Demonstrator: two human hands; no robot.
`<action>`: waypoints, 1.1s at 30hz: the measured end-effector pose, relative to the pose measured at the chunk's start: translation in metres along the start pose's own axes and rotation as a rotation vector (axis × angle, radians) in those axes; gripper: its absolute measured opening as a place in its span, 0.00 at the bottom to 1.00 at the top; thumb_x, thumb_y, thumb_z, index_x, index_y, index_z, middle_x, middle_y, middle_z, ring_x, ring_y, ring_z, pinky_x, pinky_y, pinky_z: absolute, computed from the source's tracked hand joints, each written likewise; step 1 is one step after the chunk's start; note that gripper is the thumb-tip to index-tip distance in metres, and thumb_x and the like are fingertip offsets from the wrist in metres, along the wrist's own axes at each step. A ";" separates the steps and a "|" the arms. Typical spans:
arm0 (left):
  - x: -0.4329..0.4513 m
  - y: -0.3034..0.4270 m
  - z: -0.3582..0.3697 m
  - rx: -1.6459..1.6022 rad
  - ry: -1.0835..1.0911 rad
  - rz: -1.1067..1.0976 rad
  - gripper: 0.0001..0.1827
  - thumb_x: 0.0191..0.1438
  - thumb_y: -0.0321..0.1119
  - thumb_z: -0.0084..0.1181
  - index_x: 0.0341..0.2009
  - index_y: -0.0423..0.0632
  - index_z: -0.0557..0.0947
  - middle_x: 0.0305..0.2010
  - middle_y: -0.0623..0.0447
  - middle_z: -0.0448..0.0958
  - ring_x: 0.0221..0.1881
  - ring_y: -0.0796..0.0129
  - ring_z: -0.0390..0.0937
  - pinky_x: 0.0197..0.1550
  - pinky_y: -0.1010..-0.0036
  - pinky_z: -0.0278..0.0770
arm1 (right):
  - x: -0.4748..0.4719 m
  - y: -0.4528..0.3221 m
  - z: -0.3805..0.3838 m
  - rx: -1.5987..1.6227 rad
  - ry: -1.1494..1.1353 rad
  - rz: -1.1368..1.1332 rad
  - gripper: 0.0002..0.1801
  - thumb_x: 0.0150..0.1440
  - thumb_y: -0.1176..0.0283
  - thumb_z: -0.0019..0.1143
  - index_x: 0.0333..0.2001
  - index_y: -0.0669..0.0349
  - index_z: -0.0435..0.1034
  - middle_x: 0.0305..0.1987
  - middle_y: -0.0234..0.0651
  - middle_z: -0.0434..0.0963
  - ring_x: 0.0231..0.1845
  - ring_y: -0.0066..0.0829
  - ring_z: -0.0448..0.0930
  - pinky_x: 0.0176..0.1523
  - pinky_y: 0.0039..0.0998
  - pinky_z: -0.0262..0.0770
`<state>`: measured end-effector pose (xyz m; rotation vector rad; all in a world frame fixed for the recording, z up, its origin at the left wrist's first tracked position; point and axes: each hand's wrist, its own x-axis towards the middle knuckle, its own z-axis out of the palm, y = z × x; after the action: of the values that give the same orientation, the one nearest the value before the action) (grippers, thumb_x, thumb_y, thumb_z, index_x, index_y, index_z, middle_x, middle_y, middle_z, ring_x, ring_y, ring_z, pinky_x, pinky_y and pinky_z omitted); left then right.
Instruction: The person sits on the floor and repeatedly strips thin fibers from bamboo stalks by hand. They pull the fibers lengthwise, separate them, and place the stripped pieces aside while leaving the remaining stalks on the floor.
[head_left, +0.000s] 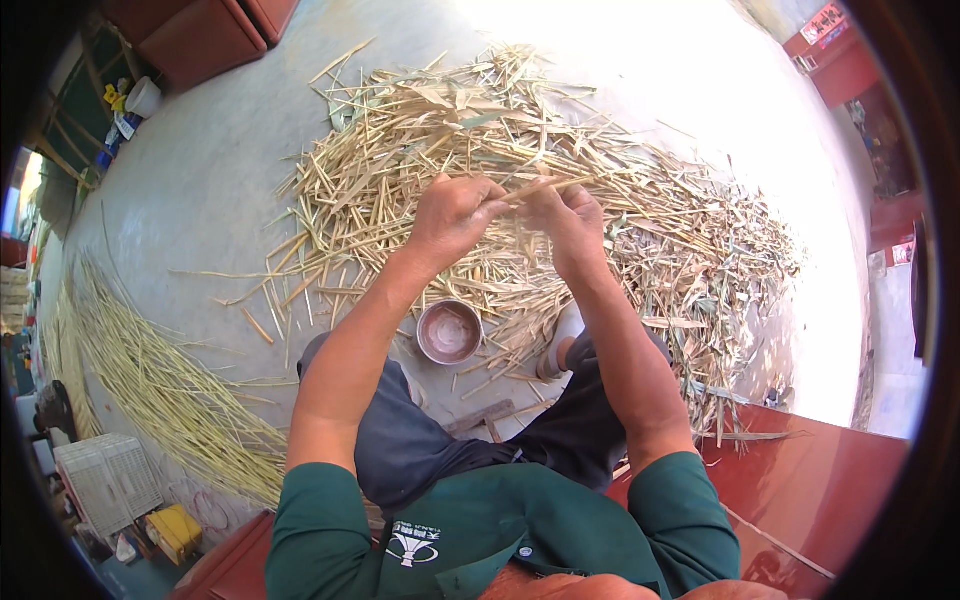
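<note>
My left hand (459, 212) pinches one end of a dry plant stalk (536, 190), and my right hand (562, 214) grips the same stalk farther along, its tip sticking out to the right. A thin dark piece, perhaps a blade, shows between the hands; which hand it belongs to I cannot tell. Both hands are raised over a wide heap of dry stalks and leaf husks (405, 142) on the floor. A round metal bowl (450, 332) with a whitish inside stands between my legs, below the hands.
A long bundle of thin yellow-green stalks (172, 397) lies on the left. Near it are a white plastic crate (109, 480) and a yellow container (174, 531). A glossy red surface (795, 487) is at the lower right. Brown-red furniture (199, 45) and a white bucket (144, 97) stand at the upper left.
</note>
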<state>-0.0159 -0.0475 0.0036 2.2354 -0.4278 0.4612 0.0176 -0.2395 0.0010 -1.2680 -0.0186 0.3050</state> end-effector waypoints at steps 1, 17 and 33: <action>-0.001 -0.001 0.004 -0.081 0.011 -0.094 0.06 0.53 0.31 0.65 0.34 0.44 0.85 0.28 0.51 0.82 0.30 0.67 0.80 0.35 0.71 0.72 | 0.000 0.000 0.001 -0.005 0.027 0.012 0.13 0.65 0.66 0.57 0.44 0.65 0.73 0.37 0.37 0.82 0.33 0.23 0.83 0.35 0.22 0.79; -0.002 0.000 -0.002 -0.204 -0.085 -0.139 0.11 0.52 0.32 0.69 0.38 0.42 0.84 0.32 0.54 0.81 0.33 0.74 0.77 0.39 0.78 0.75 | -0.008 -0.004 0.010 -0.133 0.008 -0.035 0.14 0.64 0.64 0.58 0.36 0.67 0.75 0.29 0.35 0.81 0.27 0.19 0.80 0.31 0.21 0.77; -0.010 -0.040 -0.040 0.149 0.096 -0.175 0.19 0.54 0.50 0.65 0.33 0.45 0.84 0.29 0.49 0.82 0.31 0.60 0.77 0.35 0.65 0.74 | -0.006 -0.001 0.001 -0.174 0.058 -0.053 0.18 0.62 0.59 0.61 0.37 0.67 0.74 0.28 0.35 0.80 0.25 0.20 0.79 0.30 0.20 0.76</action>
<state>-0.0140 0.0100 -0.0016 2.3576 -0.1498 0.5189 0.0117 -0.2408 0.0033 -1.4463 -0.0300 0.2246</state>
